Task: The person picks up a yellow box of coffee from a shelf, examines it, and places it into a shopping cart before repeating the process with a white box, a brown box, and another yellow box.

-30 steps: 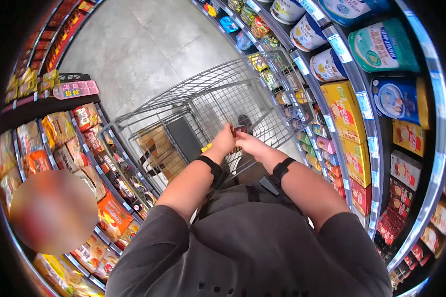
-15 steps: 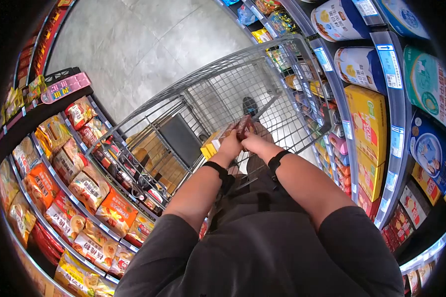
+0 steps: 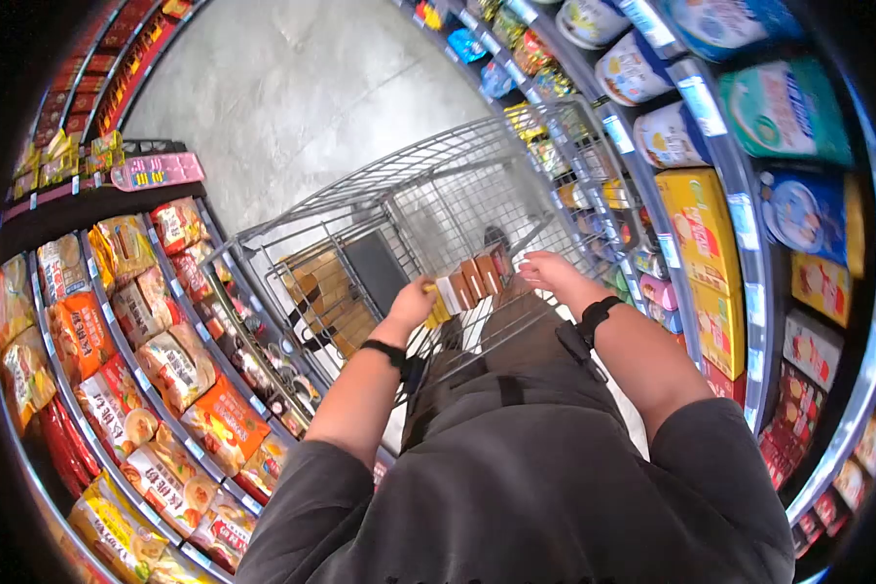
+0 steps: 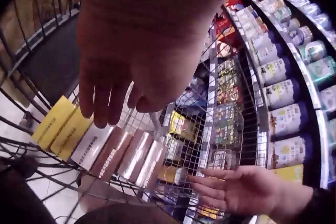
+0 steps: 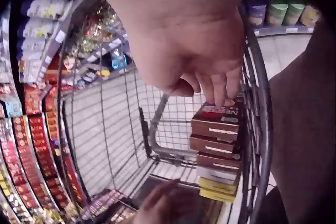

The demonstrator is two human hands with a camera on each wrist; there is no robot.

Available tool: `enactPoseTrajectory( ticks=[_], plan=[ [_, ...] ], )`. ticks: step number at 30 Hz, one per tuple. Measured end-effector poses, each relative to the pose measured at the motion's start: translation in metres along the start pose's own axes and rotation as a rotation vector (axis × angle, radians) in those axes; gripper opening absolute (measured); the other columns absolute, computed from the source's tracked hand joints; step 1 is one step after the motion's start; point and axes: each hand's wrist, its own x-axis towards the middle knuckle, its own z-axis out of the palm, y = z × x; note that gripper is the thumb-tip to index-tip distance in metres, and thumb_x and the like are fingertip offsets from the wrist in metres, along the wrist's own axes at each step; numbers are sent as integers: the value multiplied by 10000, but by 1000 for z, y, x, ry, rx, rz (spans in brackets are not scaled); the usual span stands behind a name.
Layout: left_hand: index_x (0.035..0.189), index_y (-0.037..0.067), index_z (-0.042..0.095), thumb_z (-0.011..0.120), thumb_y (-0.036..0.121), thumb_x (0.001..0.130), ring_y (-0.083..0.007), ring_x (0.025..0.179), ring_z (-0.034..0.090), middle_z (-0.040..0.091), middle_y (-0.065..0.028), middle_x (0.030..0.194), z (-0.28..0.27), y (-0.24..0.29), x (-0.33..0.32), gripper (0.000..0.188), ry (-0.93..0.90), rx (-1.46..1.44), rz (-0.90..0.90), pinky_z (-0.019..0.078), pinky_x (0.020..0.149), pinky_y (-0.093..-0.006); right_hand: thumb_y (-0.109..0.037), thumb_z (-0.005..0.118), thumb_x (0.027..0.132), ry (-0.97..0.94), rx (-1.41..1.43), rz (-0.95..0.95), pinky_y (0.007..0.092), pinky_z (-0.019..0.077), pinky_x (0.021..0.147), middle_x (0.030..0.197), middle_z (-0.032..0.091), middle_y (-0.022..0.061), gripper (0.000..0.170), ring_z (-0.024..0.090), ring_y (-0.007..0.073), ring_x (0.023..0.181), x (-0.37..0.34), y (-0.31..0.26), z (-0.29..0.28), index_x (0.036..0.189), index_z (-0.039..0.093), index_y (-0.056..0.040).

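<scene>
from the left: the left hand's point(image 3: 414, 304) grip is slack, fingers straight, near two yellow boxes point(image 4: 60, 128); contact i cannot tell. next come a white box point(image 4: 89, 150) and three brown boxes point(image 4: 134, 155), all in one row. the right hand's point(image 3: 552, 274) grip is spread, near the last brown box. half a second ago both hands met at the brown end; now they have parted, so the row seems to stand unheld. the shopping cart point(image 5: 266, 113) holds it along the wall nearest the person.

Supermarket: price-tagged shelves point(image 3: 744, 261), shopping cart point(image 3: 377, 271)
</scene>
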Motion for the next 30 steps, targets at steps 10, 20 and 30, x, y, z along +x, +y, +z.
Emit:
enactPoseTrajectory(
  ticks=[10,20,30],
  plan=[
    [1246,13,614,591,130,990,-174,831,681,700,-95,997,-67,-71,-130,283,103,-106,314,561,730,-323,-91,464,1001,87,570,-536,425,556,933,1242,686,189,331,680,306,1129,-188,77,-18,1304,575,-15],
    [1235,30,605,567,108,1001,-136,778,641,682,-63,920,-28,-91,-180,250,2,-203,354,519,678,-279,-136,490,1018,481,705,-410,373,555,916,1253,681,150,314,672,254,1119,-317,324,-7,1303,565,-28],
    [1182,-3,632,613,92,965,-192,801,672,712,-124,946,60,64,-217,237,-88,109,713,535,753,-348,-168,553,1004,710,780,-570,363,557,875,1226,697,129,312,697,238,1047,-390,421,-28,1285,584,-34]
  ],
)
